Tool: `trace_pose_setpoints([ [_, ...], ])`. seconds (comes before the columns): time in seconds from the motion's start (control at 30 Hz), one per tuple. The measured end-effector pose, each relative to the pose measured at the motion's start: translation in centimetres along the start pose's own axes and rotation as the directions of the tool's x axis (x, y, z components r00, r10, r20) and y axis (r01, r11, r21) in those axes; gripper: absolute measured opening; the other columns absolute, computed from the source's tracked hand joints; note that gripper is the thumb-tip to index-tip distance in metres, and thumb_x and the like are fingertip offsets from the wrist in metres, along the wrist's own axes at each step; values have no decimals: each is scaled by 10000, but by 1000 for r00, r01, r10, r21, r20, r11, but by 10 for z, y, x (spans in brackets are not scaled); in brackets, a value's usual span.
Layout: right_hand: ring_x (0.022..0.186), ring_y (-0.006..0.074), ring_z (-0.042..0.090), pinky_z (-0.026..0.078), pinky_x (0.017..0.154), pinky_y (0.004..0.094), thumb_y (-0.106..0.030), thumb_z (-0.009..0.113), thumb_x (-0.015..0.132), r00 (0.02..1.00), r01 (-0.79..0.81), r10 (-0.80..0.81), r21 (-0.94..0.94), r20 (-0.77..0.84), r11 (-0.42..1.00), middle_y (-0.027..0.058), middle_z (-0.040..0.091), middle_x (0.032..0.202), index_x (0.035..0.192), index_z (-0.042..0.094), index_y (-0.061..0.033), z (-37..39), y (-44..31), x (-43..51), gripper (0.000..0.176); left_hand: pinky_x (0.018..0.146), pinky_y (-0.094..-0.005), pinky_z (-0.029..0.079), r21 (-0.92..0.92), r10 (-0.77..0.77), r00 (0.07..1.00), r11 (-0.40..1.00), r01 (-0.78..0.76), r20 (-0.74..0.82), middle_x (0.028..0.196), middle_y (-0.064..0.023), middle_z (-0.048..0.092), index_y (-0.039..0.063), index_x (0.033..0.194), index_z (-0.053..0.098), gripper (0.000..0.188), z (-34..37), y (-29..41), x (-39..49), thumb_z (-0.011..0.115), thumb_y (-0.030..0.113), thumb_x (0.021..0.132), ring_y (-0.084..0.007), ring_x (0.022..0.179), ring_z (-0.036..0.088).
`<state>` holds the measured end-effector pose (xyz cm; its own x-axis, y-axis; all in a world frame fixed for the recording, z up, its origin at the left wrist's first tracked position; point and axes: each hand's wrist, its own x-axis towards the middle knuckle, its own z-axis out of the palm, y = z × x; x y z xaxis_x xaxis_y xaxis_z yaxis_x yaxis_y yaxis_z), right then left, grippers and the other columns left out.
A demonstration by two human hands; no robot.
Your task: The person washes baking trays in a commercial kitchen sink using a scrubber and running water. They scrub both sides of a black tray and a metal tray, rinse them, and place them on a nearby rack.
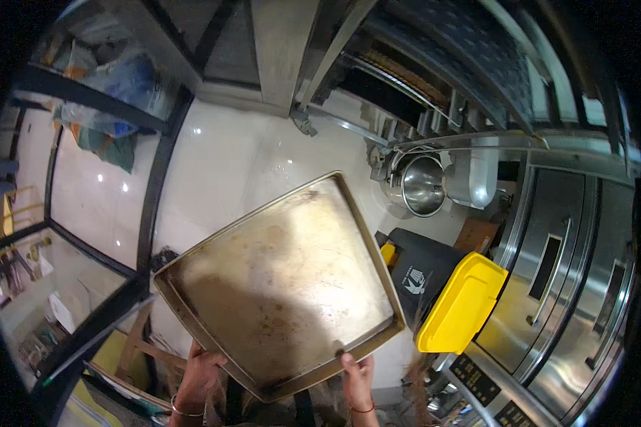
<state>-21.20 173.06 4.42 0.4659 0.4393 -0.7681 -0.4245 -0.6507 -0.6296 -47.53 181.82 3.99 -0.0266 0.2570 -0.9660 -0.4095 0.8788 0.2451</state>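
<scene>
A large metal baking tray (283, 277) with low raised sides is held out in front of me. Its surface is golden-brown, with scratches and dark stains, and nothing lies in it. My left hand (205, 365) grips the rim at the lower left; a bangle circles that wrist. On the lower right rim my right hand (357, 376) holds on, thumb over the edge, with a thin red cord at the wrist. The fingers beneath the tray are hidden.
Right of the tray stands a dark bin (424, 267) with a yellow lid (462, 304). Beyond it are a steel mixing bowl (423, 187), a stainless deck oven (539, 277) and a metal rack (347, 125). A black-framed glass partition (155, 176) runs along the left. Pale tiles (219, 149) cover the floor.
</scene>
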Motion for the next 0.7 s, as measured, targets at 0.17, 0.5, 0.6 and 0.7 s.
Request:
trace_pose_setpoints([
  [0.17, 995, 181, 523, 401, 884, 330, -112, 621, 810, 993, 118, -107, 324, -52, 939, 90, 539, 1106, 1172, 443, 14, -23, -26, -33, 423, 733, -257, 412, 146, 305, 854, 907, -396, 421, 951, -36, 554, -9, 1170, 465, 559, 46, 33, -43, 486, -70, 615, -163, 858, 522],
  [0.5, 982, 170, 498, 394, 881, 305, -90, 644, 756, 911, 407, -285, 537, -298, 739, 102, 507, 1101, 1177, 406, 33, -109, 9, -143, 499, 624, -224, 393, 328, 157, 614, 729, -600, 774, 874, -17, 502, -23, 1133, 456, 524, 131, 7, -128, 474, -49, 610, -101, 767, 487],
  [0.6, 1021, 208, 493, 401, 907, 333, -66, 642, 705, 833, 536, -279, 571, -478, 622, 125, 469, 1164, 1237, 338, 39, -148, 39, -183, 622, 648, -225, 417, 406, 27, 609, 723, -560, 793, 882, -23, 525, -33, 1154, 447, 557, 161, -43, -151, 482, -38, 599, -117, 739, 511],
  [0.7, 1035, 227, 500, 404, 918, 352, -72, 647, 687, 715, 681, -263, 560, -648, 472, 130, 480, 1157, 1251, 335, 45, -192, 81, -230, 655, 664, -232, 437, 486, -149, 544, 677, -553, 826, 885, -39, 542, -39, 1158, 447, 568, 187, -115, -177, 486, -35, 592, -129, 737, 526],
])
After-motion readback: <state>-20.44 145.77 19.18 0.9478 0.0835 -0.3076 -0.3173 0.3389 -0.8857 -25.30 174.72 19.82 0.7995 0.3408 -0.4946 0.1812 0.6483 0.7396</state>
